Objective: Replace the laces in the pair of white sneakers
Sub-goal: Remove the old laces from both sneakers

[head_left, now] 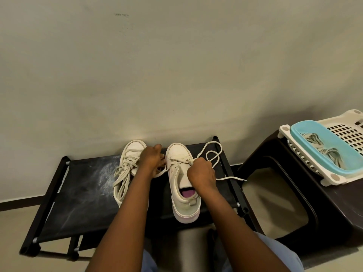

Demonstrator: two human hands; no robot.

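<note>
Cream lace (229, 178) is being pinched in the right hand's (201, 172) curled fingers, over the sneaker's (181, 193) front eyelets. The left hand (152, 160) seems to be pinching the other end just across the tongue (fingertips partly hidden). Slack is looping beyond the right knuckles toward the rack's (82, 183) edge, so a hard tug is risking a snag or uneven ends. The second sneaker (128, 154) is crowding the left hand, while open room is lying rightward.

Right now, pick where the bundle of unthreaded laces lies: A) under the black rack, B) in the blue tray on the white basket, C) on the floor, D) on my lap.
B: the bundle of laces lies in the blue tray resting on the white basket.
</note>
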